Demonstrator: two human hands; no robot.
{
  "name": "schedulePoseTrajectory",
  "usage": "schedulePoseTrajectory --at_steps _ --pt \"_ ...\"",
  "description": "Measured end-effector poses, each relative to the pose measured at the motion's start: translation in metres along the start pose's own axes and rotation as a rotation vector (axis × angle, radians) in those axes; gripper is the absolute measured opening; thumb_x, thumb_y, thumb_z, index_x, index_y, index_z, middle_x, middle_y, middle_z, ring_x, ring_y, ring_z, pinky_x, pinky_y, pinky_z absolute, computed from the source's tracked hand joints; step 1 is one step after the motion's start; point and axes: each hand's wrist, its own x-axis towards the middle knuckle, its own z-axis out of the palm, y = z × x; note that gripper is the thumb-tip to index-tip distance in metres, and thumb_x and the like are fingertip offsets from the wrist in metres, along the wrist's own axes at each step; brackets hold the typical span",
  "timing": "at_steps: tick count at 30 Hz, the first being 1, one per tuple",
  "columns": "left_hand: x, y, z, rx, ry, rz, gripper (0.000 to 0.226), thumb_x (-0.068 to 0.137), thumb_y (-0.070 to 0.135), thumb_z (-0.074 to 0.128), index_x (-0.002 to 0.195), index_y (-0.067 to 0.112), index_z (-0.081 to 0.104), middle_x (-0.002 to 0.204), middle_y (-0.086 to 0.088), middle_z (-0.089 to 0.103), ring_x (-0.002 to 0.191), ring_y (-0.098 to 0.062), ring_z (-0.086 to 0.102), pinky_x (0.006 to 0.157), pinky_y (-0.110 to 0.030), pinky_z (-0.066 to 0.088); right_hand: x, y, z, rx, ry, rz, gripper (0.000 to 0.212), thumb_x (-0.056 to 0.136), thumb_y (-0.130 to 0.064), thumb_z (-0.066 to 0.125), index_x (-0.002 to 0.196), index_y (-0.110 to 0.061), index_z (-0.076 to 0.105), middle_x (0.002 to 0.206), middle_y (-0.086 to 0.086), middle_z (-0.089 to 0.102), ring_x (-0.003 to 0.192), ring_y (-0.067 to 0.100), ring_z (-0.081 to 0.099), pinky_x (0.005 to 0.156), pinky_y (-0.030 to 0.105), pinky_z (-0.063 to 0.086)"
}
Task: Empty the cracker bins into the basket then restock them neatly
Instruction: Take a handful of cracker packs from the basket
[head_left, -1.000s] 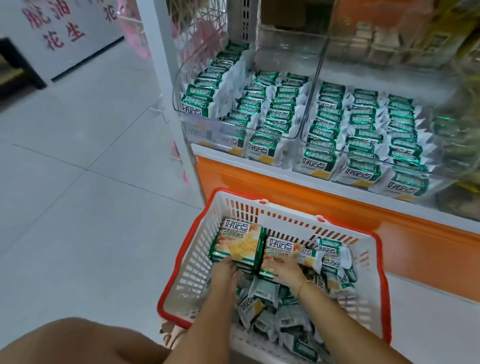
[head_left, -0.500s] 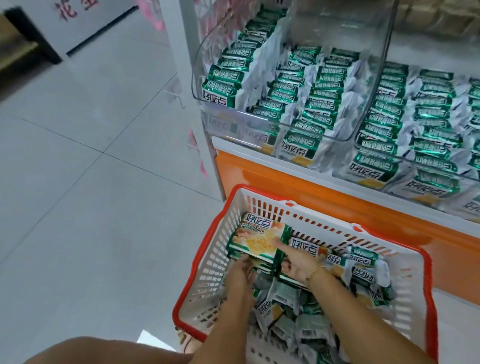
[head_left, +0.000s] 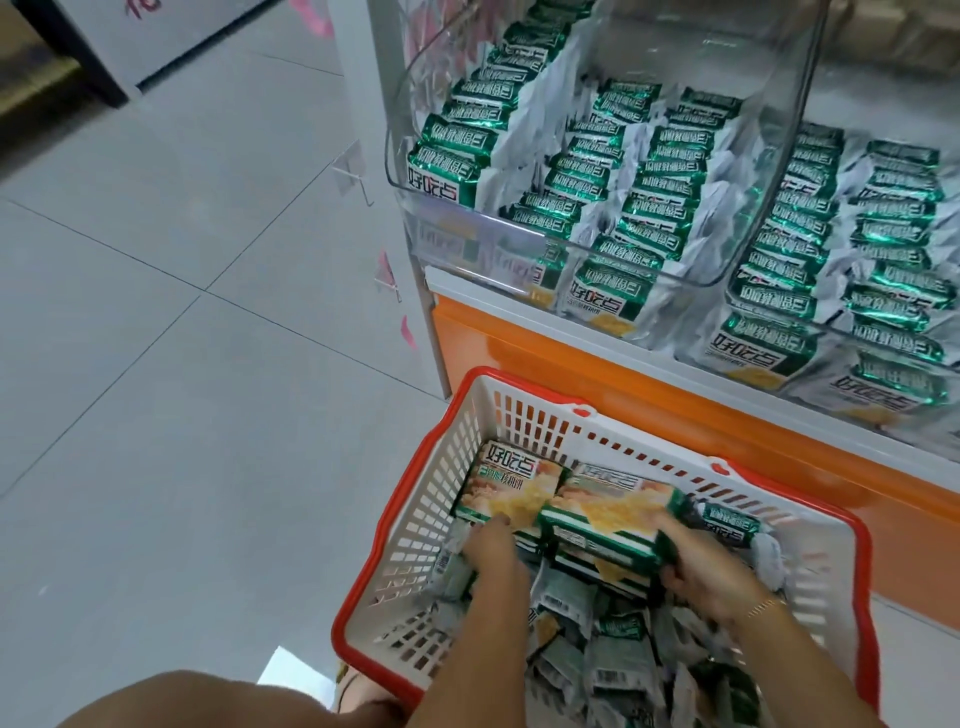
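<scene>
Head view: a white slotted plastic basket with a red rim (head_left: 524, 375) sits on the grey tiled floor (head_left: 182, 364) against the orange shelf front (head_left: 675, 415). Above it, the clear plastic bins (head_left: 457, 221) hold green-and-white foil cracker packets (head_left: 644, 213) stood on edge in neat rows. Loose packets of the same kind lie jumbled in the near half of the basket.

At the far end of the basket, two squared stacks of packets lie side by side, touching. The left hand (head_left: 493, 545) has its fingers bent over the near edge of the left stack (head_left: 511, 483). The right hand (head_left: 696, 571) is clamped round the near right corner of the right stack (head_left: 608, 525).

Step in hand, by judgement: restocking; emptying appears complete. The next move calls for an even squeeze from both ends of a stack, then a level lift clear of the rim to the bin. The front left corner of the left bin appears to have room.
</scene>
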Motion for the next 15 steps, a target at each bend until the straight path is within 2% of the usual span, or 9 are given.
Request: schedulePoseTrajectory --at_steps 1,2,4,6,8,10,12,13,15 --pt "-0.003 0.003 0.003 -0.079 -0.010 -0.022 0.029 0.090 0.013 0.055 0.115 -0.003 0.054 0.086 -0.014 0.055 0.071 -0.023 0.050 0.067 -0.035 0.046 -0.007 0.002 -0.011 0.006 -0.003 -0.014 0.057 0.081 -0.038 0.069 0.131 -0.018 0.051 0.144 0.004 0.042 0.126 0.026 0.044 0.097 0.040 0.043" --pt "-0.007 0.006 0.005 -0.156 -0.062 -0.041 0.040 0.088 0.015 0.058 0.123 -0.002 0.049 0.104 -0.017 0.057 0.086 -0.027 0.056 0.079 -0.039 0.049 -0.011 0.005 -0.021 0.016 -0.016 -0.015 0.069 0.075 -0.043 0.074 0.134 -0.018 0.050 0.147 0.004 0.040 0.135 0.028 0.037 0.106 0.044 0.036" --pt "-0.014 0.016 0.009 -0.226 -0.145 -0.015 0.057 0.087 0.022 0.059 0.138 0.006 0.038 0.140 -0.014 0.043 0.124 -0.034 0.046 0.103 -0.045 0.041 -0.019 0.006 -0.028 0.075 -0.044 -0.003 0.074 0.068 -0.045 0.079 0.132 -0.020 0.051 0.149 0.003 0.039 0.139 0.028 0.030 0.110 0.047 0.029" --pt "-0.018 0.024 0.011 -0.230 -0.167 -0.034 0.057 0.092 0.027 0.054 0.143 0.010 0.035 0.148 -0.013 0.033 0.134 -0.035 0.035 0.107 -0.047 0.035 -0.023 0.009 -0.027 0.101 -0.072 -0.001 0.074 0.061 -0.050 0.082 0.126 -0.028 0.054 0.149 0.001 0.039 0.140 0.027 0.028 0.110 0.049 0.030" --pt "-0.009 0.027 0.013 -0.182 -0.226 -0.041 0.051 0.091 0.032 0.054 0.136 0.010 0.045 0.143 -0.015 0.042 0.131 -0.036 0.041 0.105 -0.048 0.038 -0.022 0.012 -0.024 0.119 -0.107 -0.031 0.079 0.056 -0.058 0.081 0.126 -0.032 0.055 0.150 -0.001 0.037 0.141 0.025 0.027 0.112 0.053 0.028" --pt "0.001 0.025 0.013 -0.155 -0.278 -0.038 0.047 0.084 0.034 0.060 0.123 0.007 0.056 0.125 -0.018 0.058 0.112 -0.036 0.056 0.095 -0.048 0.048 -0.023 0.010 -0.017 0.151 -0.119 -0.058 0.080 0.067 -0.055 0.079 0.136 -0.029 0.049 0.151 -0.002 0.036 0.141 0.024 0.027 0.112 0.050 0.029" --pt "-0.001 0.022 0.010 -0.102 -0.234 -0.001 0.028 0.090 0.024 0.059 0.103 0.000 0.059 0.090 -0.017 0.063 0.077 -0.028 0.062 0.062 -0.032 0.057 -0.027 -0.002 -0.003 0.161 -0.151 -0.058 0.078 0.073 -0.045 0.073 0.141 -0.022 0.043 0.150 0.000 0.039 0.139 0.022 0.032 0.107 0.042 0.033" --pt "-0.007 0.023 0.008 -0.081 -0.215 0.014 0.020 0.093 0.018 0.056 0.099 0.000 0.058 0.078 -0.015 0.059 0.064 -0.025 0.057 0.044 -0.025 0.051 -0.028 -0.006 0.002 0.155 -0.174 -0.066 0.080 0.073 -0.044 0.073 0.142 -0.019 0.041 0.150 0.001 0.038 0.139 0.022 0.032 0.108 0.042 0.033" --pt "-0.010 0.023 0.004 -0.019 -0.219 0.041 0.018 0.097 0.013 0.048 0.108 0.004 0.059 0.071 -0.012 0.052 0.057 -0.023 0.049 0.032 -0.019 0.041 -0.033 -0.014 0.011 0.124 -0.206 -0.094 0.080 0.076 -0.044 0.070 0.144 -0.018 0.037 0.154 0.001 0.030 0.143 0.020 0.023 0.113 0.044 0.027"
